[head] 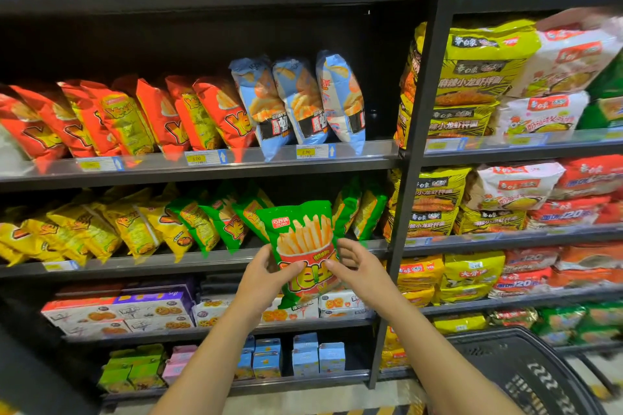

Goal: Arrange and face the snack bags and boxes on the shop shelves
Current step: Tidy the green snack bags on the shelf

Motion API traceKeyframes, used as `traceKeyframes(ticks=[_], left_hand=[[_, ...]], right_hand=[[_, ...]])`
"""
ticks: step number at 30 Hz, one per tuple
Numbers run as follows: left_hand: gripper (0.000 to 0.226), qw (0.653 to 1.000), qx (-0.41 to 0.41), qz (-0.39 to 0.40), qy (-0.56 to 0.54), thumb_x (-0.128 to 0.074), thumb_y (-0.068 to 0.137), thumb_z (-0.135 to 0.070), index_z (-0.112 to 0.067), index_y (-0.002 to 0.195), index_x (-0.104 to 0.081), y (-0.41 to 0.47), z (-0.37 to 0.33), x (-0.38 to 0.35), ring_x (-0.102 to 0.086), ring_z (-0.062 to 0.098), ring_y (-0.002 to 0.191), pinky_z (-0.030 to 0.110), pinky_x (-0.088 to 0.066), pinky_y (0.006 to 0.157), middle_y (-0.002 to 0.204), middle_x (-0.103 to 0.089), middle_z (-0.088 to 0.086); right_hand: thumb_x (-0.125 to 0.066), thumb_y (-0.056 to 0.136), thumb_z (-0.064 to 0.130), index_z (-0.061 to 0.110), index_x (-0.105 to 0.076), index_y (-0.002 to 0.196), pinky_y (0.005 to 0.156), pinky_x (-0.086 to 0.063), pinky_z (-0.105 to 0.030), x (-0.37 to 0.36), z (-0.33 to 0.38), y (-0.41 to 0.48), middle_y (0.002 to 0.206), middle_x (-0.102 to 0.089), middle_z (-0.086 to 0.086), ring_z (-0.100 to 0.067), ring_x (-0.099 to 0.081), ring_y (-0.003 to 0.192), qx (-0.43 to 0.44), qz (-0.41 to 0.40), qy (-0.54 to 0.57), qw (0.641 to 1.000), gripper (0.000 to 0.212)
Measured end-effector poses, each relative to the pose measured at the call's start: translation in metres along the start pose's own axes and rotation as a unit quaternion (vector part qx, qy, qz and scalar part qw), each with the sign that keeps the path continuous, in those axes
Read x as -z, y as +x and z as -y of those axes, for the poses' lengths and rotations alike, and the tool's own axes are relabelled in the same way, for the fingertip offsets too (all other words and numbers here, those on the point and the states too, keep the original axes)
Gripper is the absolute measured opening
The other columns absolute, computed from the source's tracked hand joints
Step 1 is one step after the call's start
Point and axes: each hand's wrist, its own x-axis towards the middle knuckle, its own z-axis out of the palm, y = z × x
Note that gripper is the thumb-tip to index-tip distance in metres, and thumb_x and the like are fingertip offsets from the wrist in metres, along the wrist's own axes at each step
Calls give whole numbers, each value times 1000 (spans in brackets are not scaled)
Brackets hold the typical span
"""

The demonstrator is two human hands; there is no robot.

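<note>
The glossy green snack bag printed with french fries (303, 236) is upright and facing the viewer, held in the air just in front of the third shelf down, at the right end of the left bay. The left hand (266, 274) grips its lower left edge, thumb laid across the front and fingers behind. The right hand (362, 266) clasps the lower right edge, thumb on the front and fingers curled round the side. Just behind and to the left stands a row of matching green bags (215, 222), leaning at a slant, with two more green bags (360, 209) to the right of the held one. Farther left on the same black metal shelf (168, 263) are yellow snack bags (101, 229), also tilted. One shelf up, red-orange crisp bags (135, 118) fill the left and middle, with three pale blue bags (303, 101) to their right, above a yellow price tag (306, 152). Below the hands lie flat white and purple biscuit boxes (135, 313), and on the bottom shelf small blue cartons (303, 354) stand near green cartons (131, 371). Right of the black upright post (414, 178), yellow and white noodle multipacks (482, 77) are stacked. A black plastic shopping basket (526, 371) sits near at the lower right.
</note>
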Motion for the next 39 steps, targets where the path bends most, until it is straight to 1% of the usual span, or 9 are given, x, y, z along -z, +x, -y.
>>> traceKeyframes(ticks=[4,8,11,14,18,23,29,32,39], left_hand=[[46,997,-9,-75,12,-85,87,-28,-28,126,-61,11,0,-5,-68,7,108,24,-56,78,116,-72,-12],[54,989,-7,-146,21,-86,86,-29,-27,130,-54,45,9,-8,-66,15,111,41,-57,93,119,-68,-8],[63,984,-1,-178,28,-87,86,-28,-25,136,-48,76,17,-12,-65,21,113,44,-57,96,121,-65,-3],[73,980,14,-198,27,-88,85,-26,-20,142,-44,110,24,-19,-62,25,119,48,-54,101,130,-62,3],[59,978,27,-207,21,-87,85,-21,-23,126,-45,151,32,-31,-61,24,113,41,-51,97,123,-62,4],[78,973,53,-218,48,-89,82,-30,-11,142,-43,193,49,-40,-59,32,122,47,-51,103,134,-61,12],[77,972,57,-222,53,-89,83,-30,-11,141,-43,228,65,-39,-56,25,110,39,-47,93,123,-58,5],[61,971,56,-227,57,-90,82,-30,-18,123,-46,243,72,-38,-59,24,102,37,-47,84,112,-61,1],[56,962,67,-252,82,-91,79,-28,-12,104,-44,267,80,-39,-60,31,94,44,-51,78,102,-60,10]], right_hand=[[-73,94,45,23,-32,159,69,-53,-14,3,-6,13,155,-47,5,-15,-52,136,-16,-51,-14,998,80],[-74,91,51,26,-29,160,107,-52,-40,9,-9,35,159,-45,4,-18,-51,138,-28,-118,-11,993,87],[-75,92,47,22,-28,161,117,-43,-47,15,-10,58,161,-42,0,-22,-45,144,-36,-157,0,987,88],[-75,92,46,20,-26,162,119,-41,-48,20,-13,82,163,-39,-3,-24,-43,147,-31,-189,-9,982,88],[-75,92,48,19,-24,162,120,-39,-48,23,-21,119,166,-35,-3,-23,-38,150,-41,-212,-27,976,91],[-76,92,46,17,-27,161,115,-36,-35,16,-34,163,161,-42,-1,-21,-41,147,-57,-229,-51,970,90],[-75,87,58,19,-20,162,115,-45,-47,3,-53,206,161,-43,-5,-25,-45,145,-104,-258,-63,959,102],[-74,85,63,14,-23,159,110,-49,-49,-1,-60,222,154,-49,-8,-30,-51,139,-129,-280,-85,948,103],[-74,94,40,15,-41,115,80,-46,-33,-7,-69,240,108,-59,-4,-25,-61,101,-161,-298,-106,935,46]])
